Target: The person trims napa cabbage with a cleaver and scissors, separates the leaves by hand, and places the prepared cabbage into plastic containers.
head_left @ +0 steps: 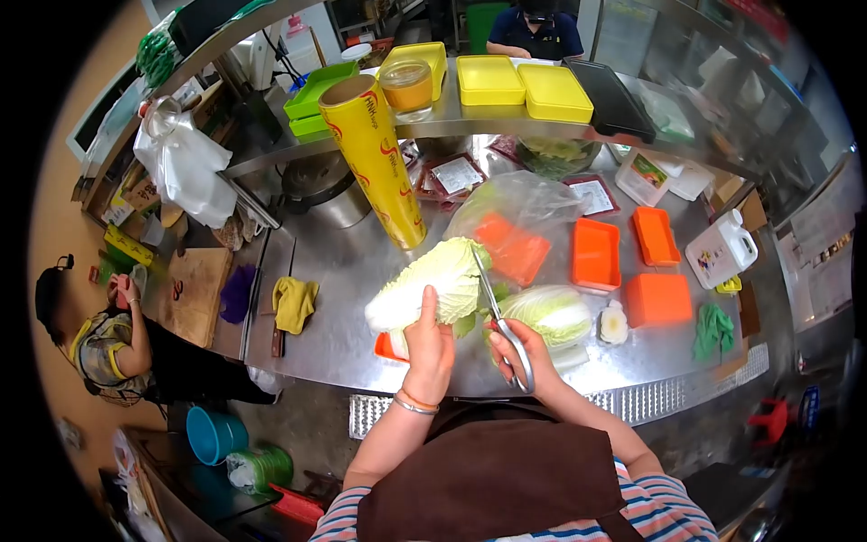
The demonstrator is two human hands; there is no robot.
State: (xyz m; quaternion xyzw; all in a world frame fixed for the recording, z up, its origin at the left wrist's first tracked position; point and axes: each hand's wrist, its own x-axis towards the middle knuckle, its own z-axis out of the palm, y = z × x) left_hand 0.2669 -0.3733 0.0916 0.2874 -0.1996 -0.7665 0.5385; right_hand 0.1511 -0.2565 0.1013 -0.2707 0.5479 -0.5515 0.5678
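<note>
My left hand (428, 348) grips a napa cabbage leaf (420, 285), pale green and crinkled with a white base, held above the steel counter. In my right hand (524, 354) is a pair of metal scissors (508, 336), fingers around the handles. Its blades point up and away, against the leaf's right edge. Behind my right hand lies a napa cabbage (548, 316) on the counter, and a cut cabbage base (613, 322) sits to its right. Part of an orange container (390, 347) shows under the leaf.
Orange containers (596, 254) and a clear plastic bag (515, 203) lie behind the cabbage. A tall yellow film roll (375, 163) stands at the left. A knife (278, 339) lies near a yellow cloth (294, 304). Another person (113, 334) stands at far left; one sits (535, 36) beyond the shelf.
</note>
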